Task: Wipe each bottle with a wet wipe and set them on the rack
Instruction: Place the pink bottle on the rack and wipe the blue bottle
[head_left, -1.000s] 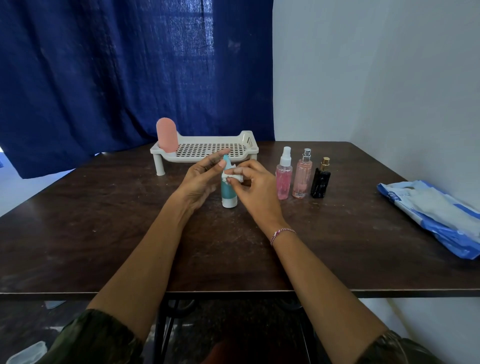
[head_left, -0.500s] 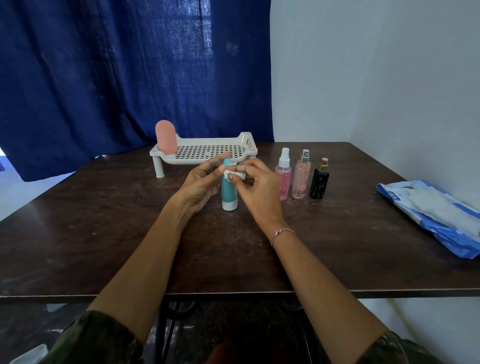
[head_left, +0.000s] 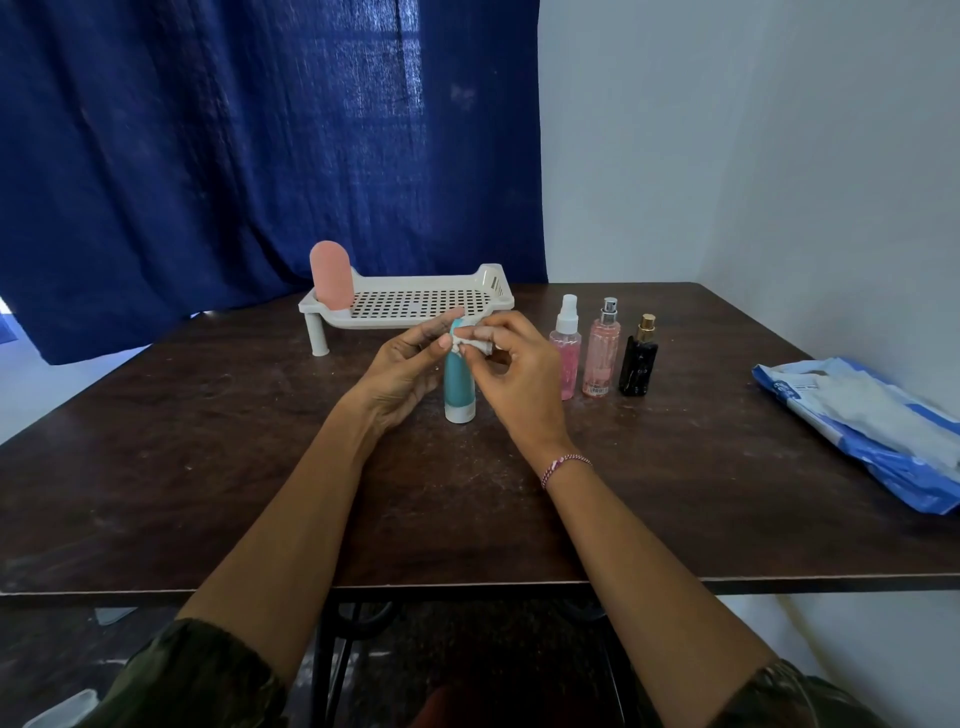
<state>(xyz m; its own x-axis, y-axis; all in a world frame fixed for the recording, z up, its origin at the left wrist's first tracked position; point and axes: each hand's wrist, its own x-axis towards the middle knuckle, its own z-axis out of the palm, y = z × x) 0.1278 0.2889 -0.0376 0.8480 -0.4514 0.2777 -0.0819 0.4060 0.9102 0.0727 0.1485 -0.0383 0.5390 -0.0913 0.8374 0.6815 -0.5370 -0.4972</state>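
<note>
- Upright teal tube (head_left: 457, 382): left hand (head_left: 402, 371) pinches its top, right hand (head_left: 511, 374) pinches a wet wipe (head_left: 470, 344) there.
- Likely light, squashy and slick when wet; best gripped mid-body to lift to the rack (head_left: 374, 321) at 12 o'clock.

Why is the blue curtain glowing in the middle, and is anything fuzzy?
Head view: daylight shines through the dark blue cloth curtain, leaving a paler patch; the dark brown wooden table looks dim; the left hand pinching the teal plastic tube and the right hand pinching the white wet wipe look slightly soft; the green sleeves at the bottom are blurry.
</note>
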